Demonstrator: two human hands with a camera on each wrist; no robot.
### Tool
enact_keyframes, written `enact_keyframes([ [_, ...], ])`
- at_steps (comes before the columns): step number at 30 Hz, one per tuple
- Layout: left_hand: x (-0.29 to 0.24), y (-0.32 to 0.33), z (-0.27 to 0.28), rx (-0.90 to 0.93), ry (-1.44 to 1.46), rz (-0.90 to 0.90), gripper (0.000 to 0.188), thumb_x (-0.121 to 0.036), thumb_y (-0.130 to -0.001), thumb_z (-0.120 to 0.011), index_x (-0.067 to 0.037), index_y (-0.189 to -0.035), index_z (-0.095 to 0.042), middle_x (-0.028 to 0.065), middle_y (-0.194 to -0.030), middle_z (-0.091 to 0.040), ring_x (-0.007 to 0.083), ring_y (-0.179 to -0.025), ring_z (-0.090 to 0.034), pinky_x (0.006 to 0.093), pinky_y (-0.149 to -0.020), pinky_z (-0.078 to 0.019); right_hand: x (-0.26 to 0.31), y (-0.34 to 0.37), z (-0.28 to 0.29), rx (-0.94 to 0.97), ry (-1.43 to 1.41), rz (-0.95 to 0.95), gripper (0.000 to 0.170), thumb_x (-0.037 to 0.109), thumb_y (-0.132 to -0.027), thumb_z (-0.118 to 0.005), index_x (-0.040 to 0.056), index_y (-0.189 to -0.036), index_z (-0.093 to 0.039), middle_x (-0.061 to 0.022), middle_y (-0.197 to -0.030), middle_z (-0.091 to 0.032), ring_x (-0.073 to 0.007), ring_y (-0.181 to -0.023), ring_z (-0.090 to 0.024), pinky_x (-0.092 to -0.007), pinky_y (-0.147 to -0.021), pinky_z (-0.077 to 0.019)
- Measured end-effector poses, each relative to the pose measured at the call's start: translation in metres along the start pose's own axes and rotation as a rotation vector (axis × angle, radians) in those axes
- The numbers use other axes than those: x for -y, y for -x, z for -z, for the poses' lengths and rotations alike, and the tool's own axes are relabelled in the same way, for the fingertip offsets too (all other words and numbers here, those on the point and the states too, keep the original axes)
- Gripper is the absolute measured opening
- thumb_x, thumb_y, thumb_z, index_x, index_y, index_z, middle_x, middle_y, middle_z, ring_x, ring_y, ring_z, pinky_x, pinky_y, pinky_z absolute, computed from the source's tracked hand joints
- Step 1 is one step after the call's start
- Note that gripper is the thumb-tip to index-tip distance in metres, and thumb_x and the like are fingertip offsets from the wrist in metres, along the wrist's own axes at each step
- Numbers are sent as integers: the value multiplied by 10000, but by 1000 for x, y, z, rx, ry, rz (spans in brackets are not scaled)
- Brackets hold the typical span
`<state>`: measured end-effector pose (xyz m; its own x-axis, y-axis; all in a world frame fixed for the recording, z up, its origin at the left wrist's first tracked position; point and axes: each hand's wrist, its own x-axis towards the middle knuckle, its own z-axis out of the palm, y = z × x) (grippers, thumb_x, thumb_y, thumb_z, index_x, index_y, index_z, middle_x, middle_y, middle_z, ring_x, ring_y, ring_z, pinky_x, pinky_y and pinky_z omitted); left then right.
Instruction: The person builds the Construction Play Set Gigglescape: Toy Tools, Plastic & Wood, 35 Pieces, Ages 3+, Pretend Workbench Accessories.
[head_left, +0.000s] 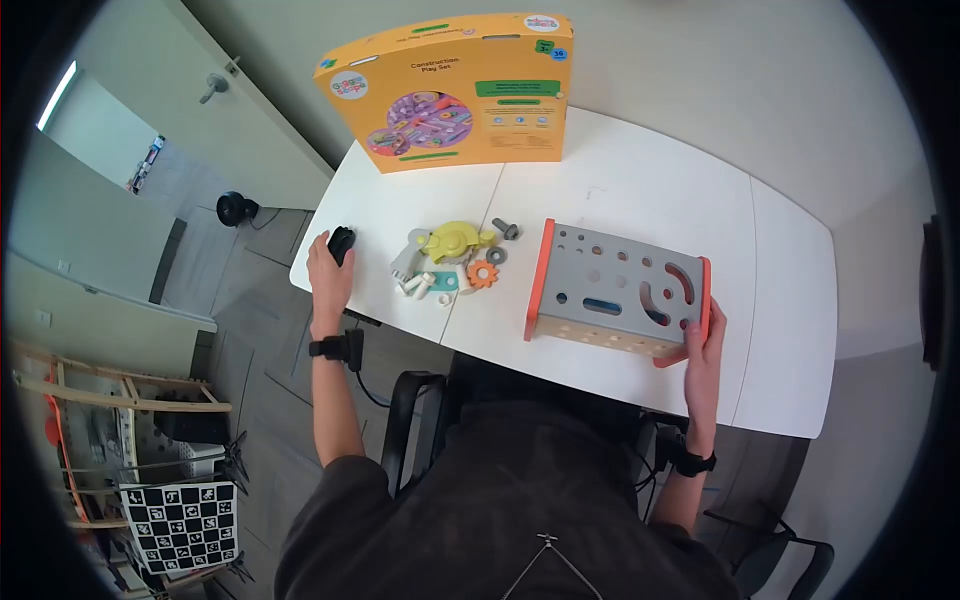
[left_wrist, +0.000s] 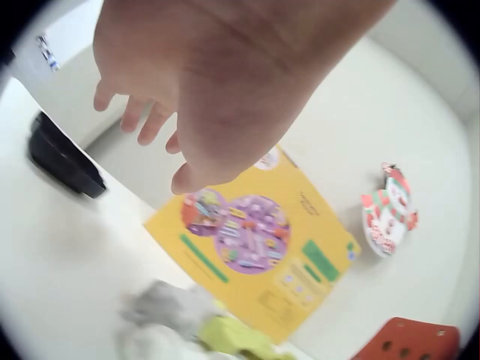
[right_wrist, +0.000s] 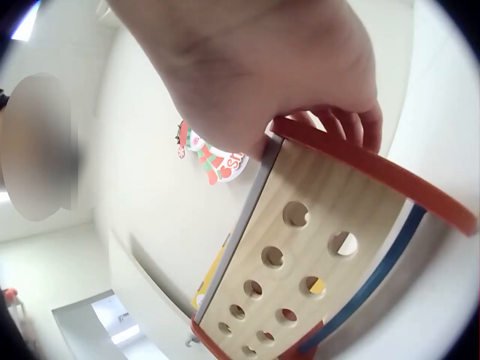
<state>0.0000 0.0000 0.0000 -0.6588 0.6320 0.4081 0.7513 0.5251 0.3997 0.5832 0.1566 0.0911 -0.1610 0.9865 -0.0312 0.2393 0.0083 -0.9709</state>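
My right hand (head_left: 704, 350) grips the red end panel of a toy workbench (head_left: 620, 285), thumb at the top edge and fingers round the outer side. The workbench has a grey top with holes and slots, and a wooden side (right_wrist: 315, 225) drilled with round holes. My left hand (head_left: 330, 275) is at the table's left edge beside a black object (head_left: 342, 243). In the left wrist view its fingers (left_wrist: 154, 124) are loosely extended, apart from that black object (left_wrist: 64, 157). Between the hands lie a yellow-green toy piece (head_left: 455, 241), an orange gear (head_left: 483, 274) and a grey bolt (head_left: 506, 229).
An orange play-set box (head_left: 520, 100) stands at the table's back. Near the yellow-green piece are a grey toy piece (head_left: 409, 254), a teal plate (head_left: 443, 281), white pegs (head_left: 415, 286) and a grey ring (head_left: 496, 256). A chair armrest (head_left: 403, 425) is by the front edge.
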Motion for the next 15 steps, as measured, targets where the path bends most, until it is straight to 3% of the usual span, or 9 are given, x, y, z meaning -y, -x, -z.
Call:
enact_keyframes([
  [2, -50, -2, 13, 45, 120, -61, 486, -127, -963, -743, 10, -1405, -591, 223, -1335, -669, 406, -1242, -622, 492, -1076, -495, -9, -2, -9, -46, 116, 77, 510, 301, -1167, -458, 18, -1586, -392, -175, -1369, -576, -215, -1162, -601, -329, -860, -593],
  [4, -104, 9, 17, 102, 176, -272, 398, -85, -953, -735, -10, -1335, -656, 195, -1339, -672, 399, -1229, -617, 483, -1056, -498, -3, 2, -12, -50, 106, 56, 512, 300, -1166, -458, 17, -1587, -392, -170, -1344, -574, -211, -1147, -597, -325, -812, -605],
  [6, -158, 11, 15, 322, 299, -321, 312, -77, -931, -743, -44, -1240, -714, 151, -1299, -677, 368, -1257, -597, 471, -1070, -474, -2, 2, -12, -52, 102, 53, 517, 303, -1164, -459, 18, -1589, -391, -170, -1332, -573, -209, -1141, -594, -317, -771, -612],
  [8, -190, 16, 2, 293, 234, -422, 262, -104, -940, -750, -71, -1200, -730, 135, -1243, -685, 365, -1223, -604, 463, -1062, -466, -5, -1, -11, -56, 102, 72, 524, 310, -1162, -463, 20, -1593, -389, -173, -1333, -572, -209, -1145, -593, -304, -737, -615],
  [11, -198, 25, -3, 282, 87, -461, 227, -127, -940, -760, -97, -1163, -739, 103, -1178, -674, 338, -1182, -599, 454, -1034, -446, 1, 3, -12, -11, 10, 5, 548, 334, -1160, -465, 23, -1603, -382, -177, -1342, -570, -215, -1143, -595, -302, -718, -613],
  [15, -185, 58, 4, 270, -81, -416, 222, -129, -948, -754, -104, -1167, -732, 77, -1100, -665, 309, -1106, -608, 437, -972, -430, -4, 2, -12, -54, 67, 52, 578, 371, -1157, -474, 31, -1614, -377, -174, -1321, -579, -218, -1132, -599, -295, -716, -604],
])
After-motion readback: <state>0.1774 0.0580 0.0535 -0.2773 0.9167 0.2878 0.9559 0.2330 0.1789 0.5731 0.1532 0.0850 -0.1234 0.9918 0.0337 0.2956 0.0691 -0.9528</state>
